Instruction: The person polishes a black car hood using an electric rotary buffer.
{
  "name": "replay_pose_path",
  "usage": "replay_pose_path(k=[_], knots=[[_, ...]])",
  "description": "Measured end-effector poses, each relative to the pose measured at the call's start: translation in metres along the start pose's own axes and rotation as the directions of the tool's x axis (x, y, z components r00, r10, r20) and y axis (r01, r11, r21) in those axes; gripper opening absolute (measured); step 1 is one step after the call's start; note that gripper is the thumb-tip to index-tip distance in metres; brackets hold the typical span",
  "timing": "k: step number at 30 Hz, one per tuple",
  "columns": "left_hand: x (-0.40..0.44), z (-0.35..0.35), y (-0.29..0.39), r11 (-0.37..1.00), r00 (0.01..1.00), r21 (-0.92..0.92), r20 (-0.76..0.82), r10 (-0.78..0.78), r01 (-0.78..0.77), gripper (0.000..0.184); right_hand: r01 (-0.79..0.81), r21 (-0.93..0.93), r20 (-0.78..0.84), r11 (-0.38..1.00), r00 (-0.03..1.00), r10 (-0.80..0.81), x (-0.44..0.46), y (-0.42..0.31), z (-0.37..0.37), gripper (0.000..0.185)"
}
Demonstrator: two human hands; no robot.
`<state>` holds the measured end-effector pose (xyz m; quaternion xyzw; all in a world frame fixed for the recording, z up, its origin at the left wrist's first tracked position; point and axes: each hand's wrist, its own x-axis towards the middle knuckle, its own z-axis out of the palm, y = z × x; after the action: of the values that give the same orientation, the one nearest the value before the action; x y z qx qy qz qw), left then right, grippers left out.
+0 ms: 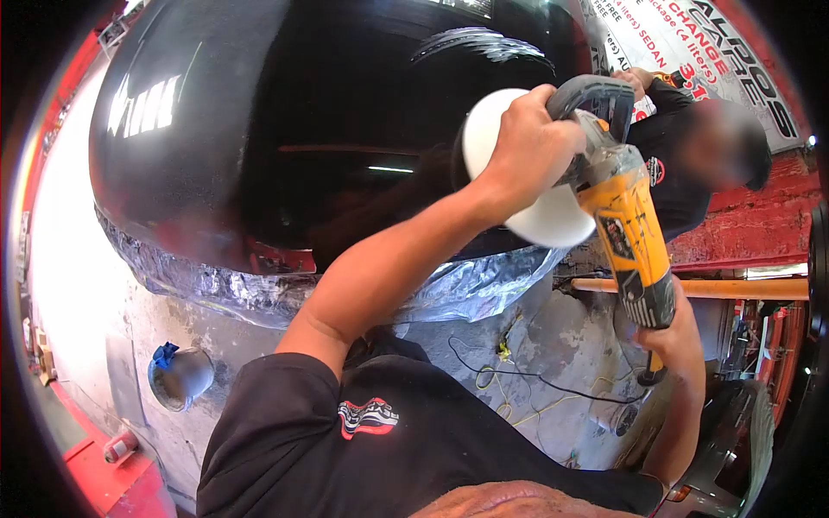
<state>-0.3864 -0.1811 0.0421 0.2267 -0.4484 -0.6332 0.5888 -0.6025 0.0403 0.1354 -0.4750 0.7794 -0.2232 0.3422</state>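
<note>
Both my hands are on a yellow and black polisher (628, 226). My left hand (535, 142) is closed around its black front handle (596, 93). Lower down, my right hand (672, 338) grips the rear end of its body. The round white pad (553, 216) faces a glossy black car panel (345, 112); whether it touches the panel I cannot tell. White streaks of polish (492, 43) lie on the panel above the pad. Crumpled clear plastic film (242, 289) runs along the panel's lower edge.
Another person (682, 164) in a dark shirt stands at the right, by a printed sign (691, 52). Black and yellow cords (553, 384) trail over the grey floor. A bucket (194, 371) with a blue cloth (164, 355) stands at the left. A yellow pole (734, 288) is at the right.
</note>
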Motion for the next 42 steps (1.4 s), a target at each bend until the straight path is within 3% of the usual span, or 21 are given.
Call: replay_pose_path(k=[6,11,15,21,25,32,35,36,39,42], knots=[[0.075,-0.012,0.001,0.999,1.0,-0.032,0.009,0.002,-0.002,0.018,0.038,0.076,-0.001,0.996,0.999,-0.038,0.043,-0.044,-0.001,0.061],[0.122,-0.024,0.006,0.991,0.999,-0.129,-0.022,0.038,-0.041,0.021,0.048,0.02,-0.01,0.999,0.999,-0.048,0.077,-0.077,0.001,0.06],[0.141,-0.044,0.027,1.0,0.998,0.01,-0.057,0.013,-0.013,0.022,0.057,-0.001,-0.001,0.998,0.998,-0.057,0.098,-0.104,0.009,0.061],[0.154,-0.075,0.036,0.992,0.986,-0.047,-0.129,0.108,-0.115,0.025,0.194,-0.054,0.019,0.98,0.981,-0.193,0.122,-0.129,0.018,0.065],[0.16,-0.106,0.047,0.988,0.973,-0.006,-0.173,0.151,-0.154,0.025,0.112,-0.053,0.023,0.992,0.994,-0.111,0.119,-0.166,0.039,0.064],[0.15,-0.162,0.109,0.976,0.929,0.043,-0.302,0.216,-0.213,0.02,0.162,-0.094,0.098,0.982,0.983,-0.153,0.13,-0.227,0.072,0.067],[0.158,-0.192,0.129,0.987,0.951,0.055,-0.265,0.157,-0.148,0.018,0.167,-0.107,0.12,0.98,0.981,-0.154,0.14,-0.251,0.086,0.075],[0.161,-0.205,0.136,0.979,0.965,-0.006,-0.174,0.198,-0.202,0.024,0.173,-0.114,0.131,0.978,0.979,-0.157,0.145,-0.26,0.091,0.076],[0.168,-0.228,0.154,0.985,0.982,-0.093,-0.139,0.129,-0.143,0.024,0.189,-0.125,0.15,0.974,0.974,-0.169,0.157,-0.283,0.102,0.078],[0.208,-0.253,0.154,0.987,0.977,-0.049,-0.159,0.143,-0.152,0.021,0.216,-0.147,0.159,0.965,0.968,-0.192,0.166,-0.309,0.12,0.075]])
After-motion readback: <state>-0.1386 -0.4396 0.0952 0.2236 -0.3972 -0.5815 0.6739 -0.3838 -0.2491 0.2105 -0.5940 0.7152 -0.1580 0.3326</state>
